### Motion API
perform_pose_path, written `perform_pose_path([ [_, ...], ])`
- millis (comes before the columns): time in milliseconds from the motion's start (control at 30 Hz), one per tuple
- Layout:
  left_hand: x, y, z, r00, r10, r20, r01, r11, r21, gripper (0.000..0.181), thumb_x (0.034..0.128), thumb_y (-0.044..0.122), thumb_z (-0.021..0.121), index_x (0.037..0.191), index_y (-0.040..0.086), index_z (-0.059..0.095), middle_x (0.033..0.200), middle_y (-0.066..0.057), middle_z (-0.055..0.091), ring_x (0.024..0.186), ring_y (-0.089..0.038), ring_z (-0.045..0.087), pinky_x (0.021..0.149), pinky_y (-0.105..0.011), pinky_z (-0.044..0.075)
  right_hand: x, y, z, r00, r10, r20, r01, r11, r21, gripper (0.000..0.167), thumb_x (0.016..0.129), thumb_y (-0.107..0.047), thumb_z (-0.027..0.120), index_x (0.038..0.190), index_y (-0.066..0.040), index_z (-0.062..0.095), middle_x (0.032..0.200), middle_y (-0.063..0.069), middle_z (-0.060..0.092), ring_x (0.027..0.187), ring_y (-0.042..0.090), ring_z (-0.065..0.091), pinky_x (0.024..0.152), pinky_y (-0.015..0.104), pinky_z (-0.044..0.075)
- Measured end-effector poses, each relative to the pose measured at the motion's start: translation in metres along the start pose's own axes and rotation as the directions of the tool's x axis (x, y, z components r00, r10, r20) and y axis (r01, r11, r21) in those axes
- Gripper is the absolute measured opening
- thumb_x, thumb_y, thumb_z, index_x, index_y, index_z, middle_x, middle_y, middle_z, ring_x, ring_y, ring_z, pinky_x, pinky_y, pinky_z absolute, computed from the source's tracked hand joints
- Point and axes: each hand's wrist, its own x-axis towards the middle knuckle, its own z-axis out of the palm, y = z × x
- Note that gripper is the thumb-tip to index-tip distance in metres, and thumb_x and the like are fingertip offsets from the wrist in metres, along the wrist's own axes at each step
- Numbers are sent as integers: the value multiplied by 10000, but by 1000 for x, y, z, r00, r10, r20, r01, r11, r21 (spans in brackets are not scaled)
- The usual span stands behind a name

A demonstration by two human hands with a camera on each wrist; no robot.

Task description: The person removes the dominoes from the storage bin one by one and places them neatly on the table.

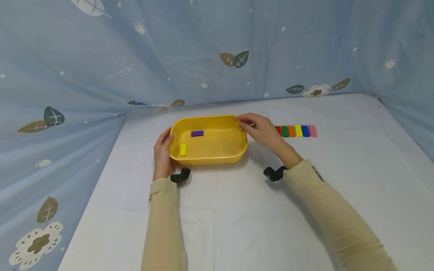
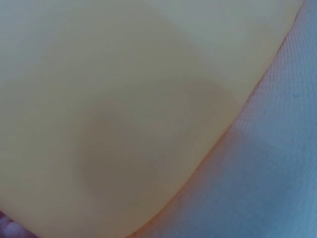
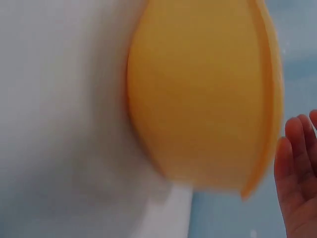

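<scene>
A yellow plastic basin [image 1: 213, 160] stands on the white tabletop in the head view. Inside it lie a purple block [image 1: 197, 133] and a yellow block [image 1: 183, 149], apart from each other. My left hand [image 1: 163, 154] holds the basin's left end by the rim; the left wrist view is mostly filled by the blurred basin wall [image 2: 148, 59]. At the far right corner of the rim is my right hand [image 1: 259, 130], its fingertips beside the edge. In the right wrist view those fingers [image 3: 294, 163] look loosely extended, with nothing held.
To the right of my right hand runs a row of several coloured blocks [image 1: 298, 131], its left end partly behind the hand. A blue patterned cloth [image 1: 203, 49] hangs behind and beside the white tabletop [image 1: 230, 218]. Dark wrist cameras [image 1: 274, 174] stick out inward from both wrists.
</scene>
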Motion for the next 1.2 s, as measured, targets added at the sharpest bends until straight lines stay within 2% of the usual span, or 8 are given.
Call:
perform_pose_path([
  [200,1,0,-2,1000,4,-1,-4,1000,-4,367,900,278,524,1260,210,505,1303,46,436,1165,-136,432,982,-271,353,15,-28,46,992,-93,86,92,996,15,252,906,-210,520,1140,-143,588,993,-20,582,833,114,559,723,253,482],
  [433,2,1,1,1000,-9,-1,9,1000,-3,355,906,272,515,1256,217,508,1298,56,441,1169,-134,429,986,-269,348,25,-49,90,978,-55,203,84,987,-139,260,902,-244,523,1137,-171,603,1025,-43,558,857,93,517,736,210,450],
  [700,-3,4,4,1000,-4,16,5,1000,-11,364,917,231,498,1275,166,489,1312,17,432,1196,-185,406,1006,-309,326,38,-67,129,945,-46,323,147,944,-296,291,889,-279,530,1134,-141,602,1099,10,495,847,99,482,793,214,434],
  [800,-3,5,4,1000,11,28,-10,999,-32,366,918,196,493,1278,130,485,1313,-8,432,1204,-210,400,1008,-325,325,41,-73,138,936,-16,351,161,907,-389,329,897,-312,506,1174,-150,577,1185,40,445,843,115,519,800,230,457],
  [900,-1,3,2,1000,18,20,-17,999,-45,367,914,201,502,1274,131,492,1311,-10,436,1198,-204,407,1002,-313,333,44,-78,143,906,17,423,193,872,-449,378,936,-359,407,1252,-186,522,1356,72,342,1065,156,498,921,295,414],
  [1000,-1,5,2,1000,25,15,-24,999,-39,365,916,207,500,1273,127,491,1306,-8,440,1187,-192,419,996,-303,340,46,-78,145,857,48,513,206,880,-428,442,960,-408,283,1312,-212,464,1446,43,240,1275,148,301,1034,305,278],
  [1067,-3,8,2,999,25,24,-24,999,-42,375,919,200,493,1283,111,477,1314,-21,432,1194,-201,413,1004,-313,330,46,-77,146,823,99,559,150,912,-383,496,957,-444,232,1359,-202,393,1463,2,208,1287,117,271,1059,292,220],
  [1200,-10,14,3,999,16,31,-15,1000,-18,384,925,190,477,1298,99,457,1324,-24,423,1199,-194,407,1005,-308,328,47,-76,146,790,151,594,64,944,-325,526,945,-445,244,1350,-147,398,1441,-10,263,1150,92,409,1036,267,259],
])
